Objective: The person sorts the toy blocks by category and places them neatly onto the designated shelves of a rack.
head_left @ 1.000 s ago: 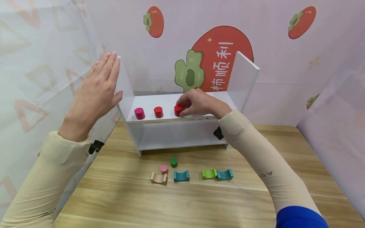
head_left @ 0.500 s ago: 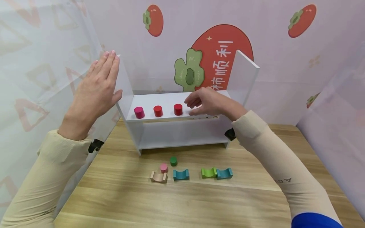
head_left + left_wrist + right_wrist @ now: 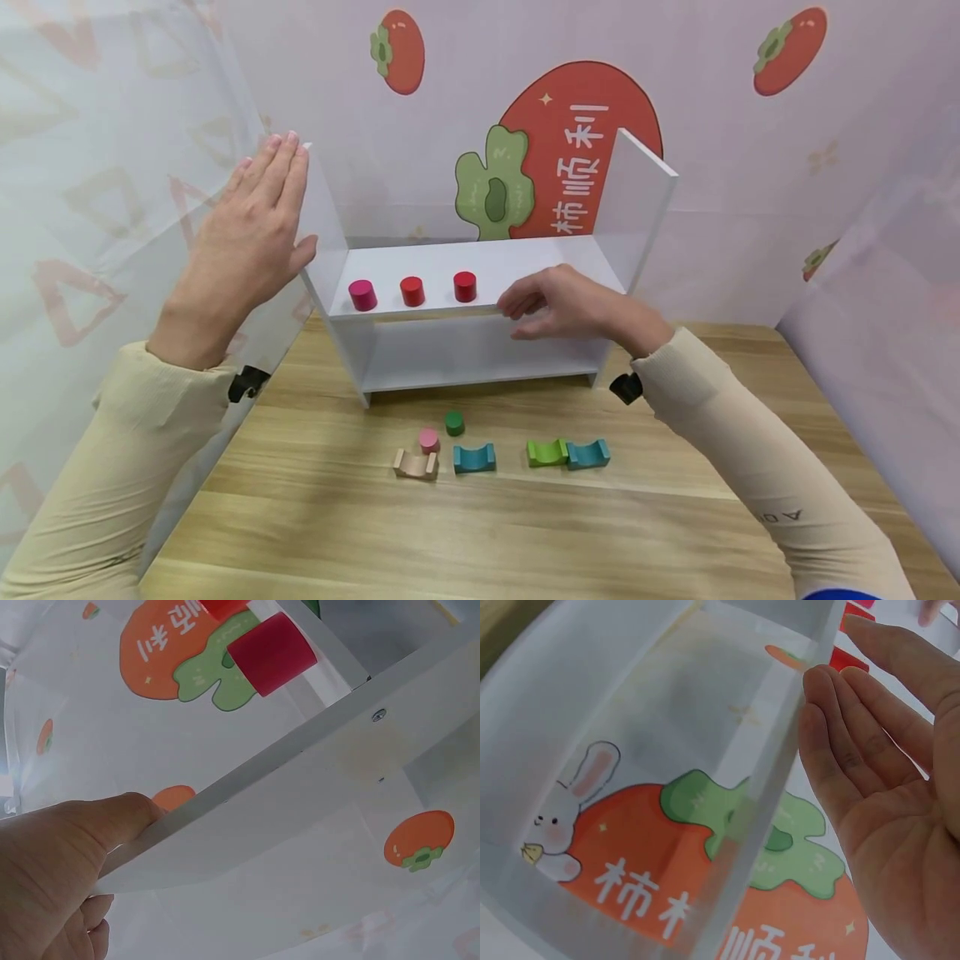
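Observation:
My left hand (image 3: 243, 233) holds the left side panel (image 3: 247, 817) of a white shelf (image 3: 540, 254), thumb on one face and fingers on the other. Along the upper board, in the head view, a magenta cylinder block (image 3: 363, 296) and two red cylinder blocks, one in the middle (image 3: 412, 292) and one further right (image 3: 465, 287), stand upright and apart. My right hand (image 3: 570, 308) hovers in front of the board's edge, right of the rightmost red block. Its fingers are loosely bent, and the right wrist view shows nothing held in the palm (image 3: 900, 825).
On the wooden table (image 3: 480, 542) before the shelf lie a green cylinder (image 3: 454, 423), a pink cylinder (image 3: 428, 441), and curved-cut blocks: tan (image 3: 416, 467), teal (image 3: 474, 460), lime (image 3: 547, 453) and another teal (image 3: 588, 455). The shelf's right panel (image 3: 637, 208) rises beyond my right hand.
My right hand has let go of the rightmost red cylinder block and drawn back right and down toward me. That block stays on the board. My left hand keeps its place.

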A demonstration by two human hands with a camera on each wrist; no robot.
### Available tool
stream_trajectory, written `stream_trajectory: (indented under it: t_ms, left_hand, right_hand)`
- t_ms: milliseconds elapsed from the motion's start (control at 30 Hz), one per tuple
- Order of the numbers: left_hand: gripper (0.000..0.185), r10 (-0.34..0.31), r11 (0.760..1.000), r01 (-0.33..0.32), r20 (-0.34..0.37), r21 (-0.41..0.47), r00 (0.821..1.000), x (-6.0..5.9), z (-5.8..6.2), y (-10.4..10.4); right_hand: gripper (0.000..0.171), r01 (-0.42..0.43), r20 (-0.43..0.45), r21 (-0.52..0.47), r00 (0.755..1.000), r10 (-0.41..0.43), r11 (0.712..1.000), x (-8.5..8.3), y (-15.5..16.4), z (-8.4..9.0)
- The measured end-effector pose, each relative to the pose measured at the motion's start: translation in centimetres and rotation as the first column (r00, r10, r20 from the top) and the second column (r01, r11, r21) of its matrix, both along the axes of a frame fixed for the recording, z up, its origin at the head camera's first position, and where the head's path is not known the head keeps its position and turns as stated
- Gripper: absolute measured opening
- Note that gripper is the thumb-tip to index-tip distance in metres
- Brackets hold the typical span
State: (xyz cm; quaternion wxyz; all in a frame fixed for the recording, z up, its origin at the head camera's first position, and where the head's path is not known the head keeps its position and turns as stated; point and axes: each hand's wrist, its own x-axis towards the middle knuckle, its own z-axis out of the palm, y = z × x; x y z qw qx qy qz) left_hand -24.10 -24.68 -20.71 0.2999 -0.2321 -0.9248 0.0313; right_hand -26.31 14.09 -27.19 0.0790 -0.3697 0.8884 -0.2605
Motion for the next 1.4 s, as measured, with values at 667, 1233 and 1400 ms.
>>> stream_trajectory:
  t_ms: [667, 1233, 1400]
  left_hand:
    - [0.096, 0.002, 1.000, -0.002, -0.011, -0.006, 1.000, -0.3, -0.2, 0.0]
    - [0.095, -0.003, 1.000, 0.003, -0.001, 0.007, 1.000, -0.3, -0.2, -0.1]
    - [0.095, -0.012, 1.000, 0.012, -0.005, 0.010, 1.000, -0.3, -0.2, -0.1]
  right_hand:
    - [0.038, -0.067, 0.126, 0.035, 0.990, 0.062, 0.997, 1.1, -2.6, -11.8]
    - [0.034, 0.016, 0.245, -0.016, 0.969, -0.011, 1.000, 0.8, -5.9, -19.1]
    - [0.033, 0.020, 0.249, -0.029, 0.969, -0.012, 0.999, 0.9, -6.6, -19.6]
